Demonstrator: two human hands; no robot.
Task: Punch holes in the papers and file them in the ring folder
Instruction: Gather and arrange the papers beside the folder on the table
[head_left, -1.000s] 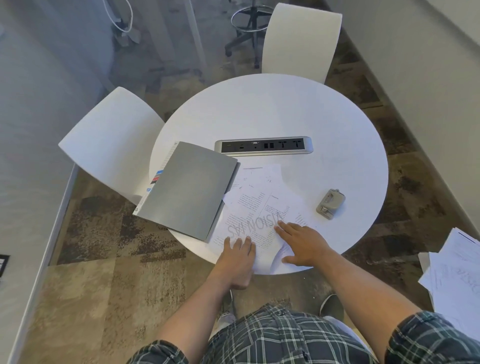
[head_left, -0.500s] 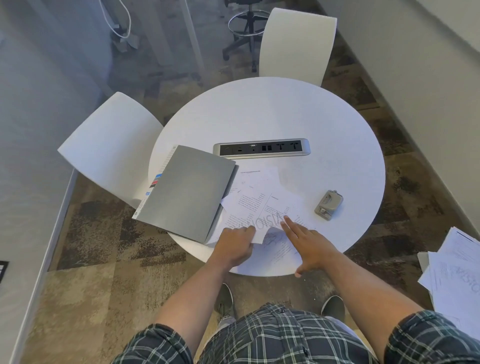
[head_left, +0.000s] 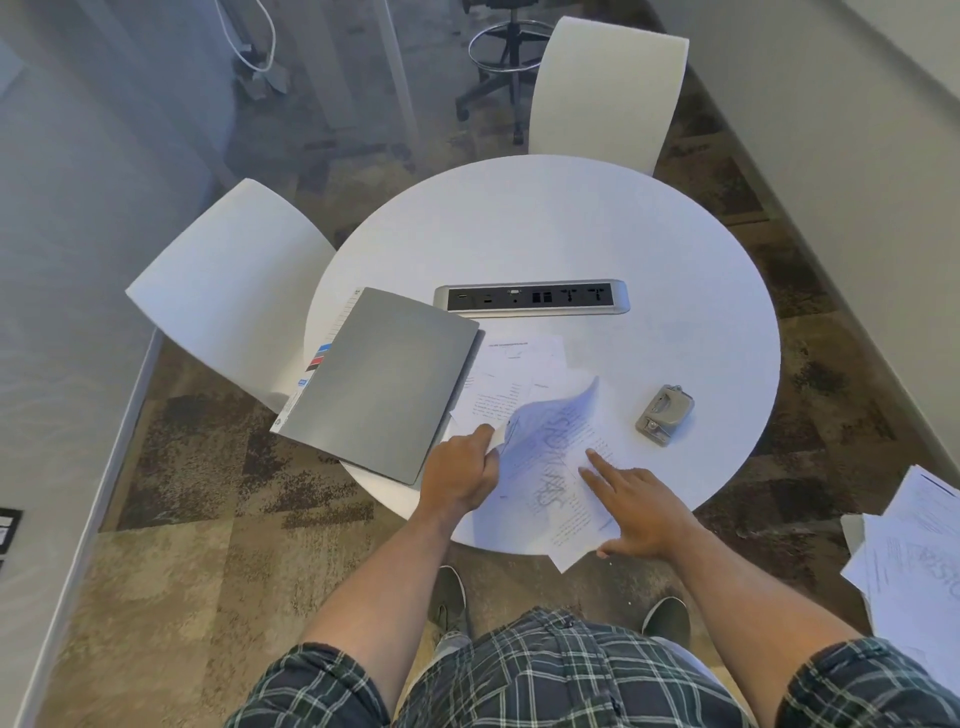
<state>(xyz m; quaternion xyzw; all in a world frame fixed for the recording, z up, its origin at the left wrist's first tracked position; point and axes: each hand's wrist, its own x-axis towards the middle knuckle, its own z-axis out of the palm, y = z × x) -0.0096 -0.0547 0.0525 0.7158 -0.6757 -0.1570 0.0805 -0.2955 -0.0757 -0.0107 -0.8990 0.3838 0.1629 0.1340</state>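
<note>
The left hand pinches the near-left corner of one sheet and lifts it, so this sheet curls up from the table and its far corner stands in the air. Large grey letters show through the lifted sheet. The right hand lies flat with straight fingers on the papers under it and presses them to the round white table. It holds nothing; the thumb points to the near edge of the table.

The papers lie near the front edge of the table, and one corner sticks out over the edge, just beside the right hand. More printed sheets are spread a little further from the person, partly under the lifted sheet.

The grey folder is closed and lies at the left side of the table, tilted, with its near corner over the table edge. Its right edge covers the left border of the spread sheets. Coloured tabs show at its left edge.

The small grey hole punch stands to the right of the papers, apart from them and from both hands.

A long socket strip is built into the middle of the table. Two white chairs stand at the left and the far side. At the right border another pile of papers is visible.
</note>
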